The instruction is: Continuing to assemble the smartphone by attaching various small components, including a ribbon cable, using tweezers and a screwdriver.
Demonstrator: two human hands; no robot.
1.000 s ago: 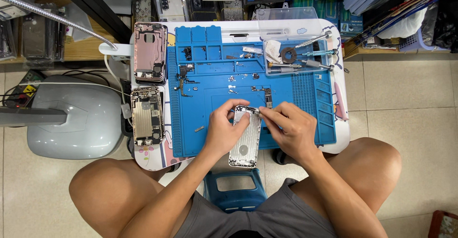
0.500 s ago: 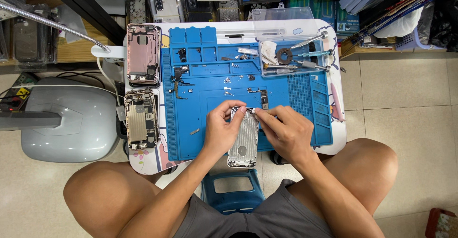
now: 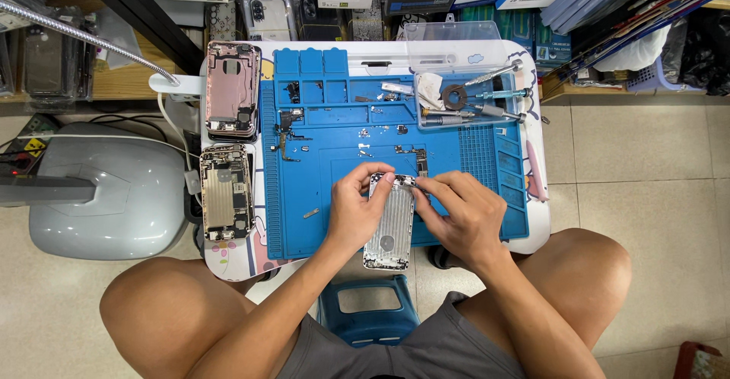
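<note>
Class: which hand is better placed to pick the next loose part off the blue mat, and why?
Probably the right hand: its fingertips pinch at the phone shell's top edge, close to the small parts on the mat. The left hand grips the shell's side, steadying it.

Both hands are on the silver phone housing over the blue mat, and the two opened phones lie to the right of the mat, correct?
Not quite. Both the left hand and right hand are on the silver phone housing over the blue mat, but the two opened phones lie left of the mat, as the head view shows.
</note>
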